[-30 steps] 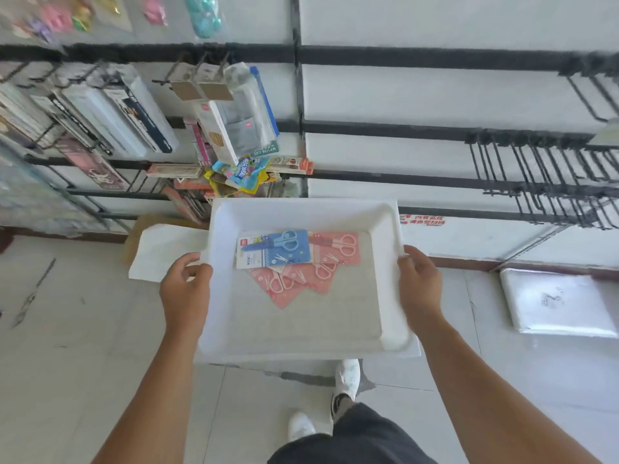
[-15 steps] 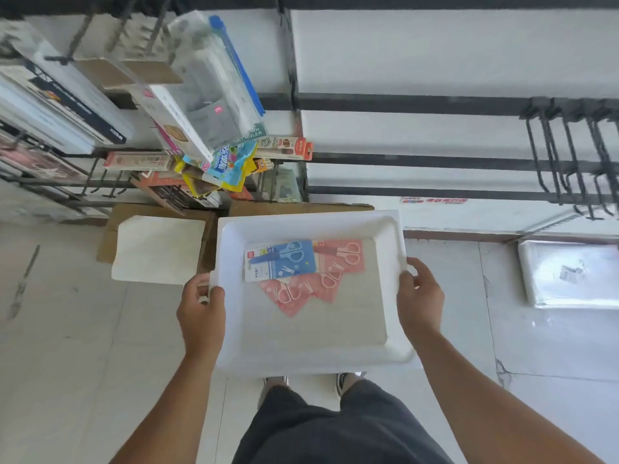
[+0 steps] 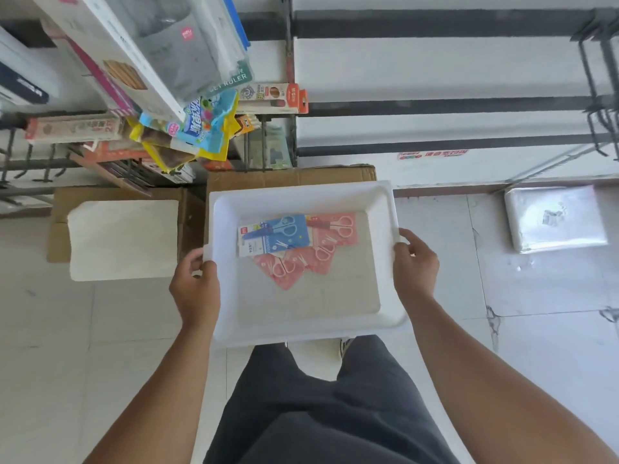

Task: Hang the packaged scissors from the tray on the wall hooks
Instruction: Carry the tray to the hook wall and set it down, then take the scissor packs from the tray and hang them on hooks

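I hold a white tray [image 3: 385, 289] level in front of me, above my legs. My left hand [image 3: 196, 289] grips its left rim and my right hand [image 3: 415, 266] grips its right rim. In the far part of the tray lie several packaged scissors: a blue pack [image 3: 274, 234] on top and pink packs [image 3: 331, 241] fanned out beneath and to the right of it. Empty black wall hooks [image 3: 599, 78] stick out from the rails at the upper right.
Hooks at the upper left carry hanging stationery packs [image 3: 187, 125]. Cardboard boxes [image 3: 288, 177] stand on the floor by the wall, with a white tray [image 3: 124, 239] resting on the left one. A plastic-wrapped white bundle [image 3: 556, 217] lies on the tiled floor at right.
The view has tilted down and closer to the wall. The tray now sits lower, over my legs and near the cardboard boxes. Both hands keep the same grip.
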### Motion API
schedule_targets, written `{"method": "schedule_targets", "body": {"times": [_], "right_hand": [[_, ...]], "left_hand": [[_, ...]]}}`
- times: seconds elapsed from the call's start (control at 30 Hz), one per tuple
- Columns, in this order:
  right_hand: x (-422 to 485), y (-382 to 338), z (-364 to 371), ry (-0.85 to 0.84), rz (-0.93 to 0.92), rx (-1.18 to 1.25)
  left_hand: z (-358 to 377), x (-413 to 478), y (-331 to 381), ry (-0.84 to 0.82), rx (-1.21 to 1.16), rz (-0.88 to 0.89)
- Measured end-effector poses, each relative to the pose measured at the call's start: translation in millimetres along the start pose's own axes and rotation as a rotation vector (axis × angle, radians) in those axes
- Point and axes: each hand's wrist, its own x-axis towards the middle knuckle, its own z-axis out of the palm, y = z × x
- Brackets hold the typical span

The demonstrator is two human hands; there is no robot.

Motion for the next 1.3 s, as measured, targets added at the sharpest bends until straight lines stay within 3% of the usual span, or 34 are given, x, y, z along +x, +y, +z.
{"method": "schedule_targets", "body": {"times": [0.33, 0.63, 0.73, 0.83, 0.93, 1.03, 1.17, 1.3], "right_hand": [[39.4, 5.0, 44.7, -0.062, -0.036, 0.025], [30.9, -4.2, 49.1, -0.042, -0.074, -0.131], [15.5, -7.1, 54.1, 0.03, -0.239, -0.31], [-1.2, -14.6, 64.1, 0.018, -0.378, -0.336], [-14.6, -20.9, 81.0, -0.134, -0.301, -0.237], [-21.9, -20.7, 100.7, -0.235, -0.185, -0.195], [-18.3, -10.6, 124.5, -0.261, -0.029, -0.15], [-5.9, -0.9, 148.3, -0.23, 0.08, -0.099]], "left_hand": [[25.7, 51.8, -30.6, 0.045, -0.054, -0.029], [22.9, 65.6, -24.5, -0.068, 0.062, 0.028], [19.0, 61.5, -20.5, -0.063, 0.143, 0.074], [17.5, 59.3, -13.5, -0.022, 0.207, 0.228], [23.7, 57.0, -6.5, -0.062, 0.26, 0.393], [36.9, 54.2, -0.6, -0.096, 0.245, 0.444], [62.3, 62.0, -0.3, -0.204, 0.2, 0.418], [91.3, 82.3, -13.1, -0.389, 0.297, 0.326]]}}
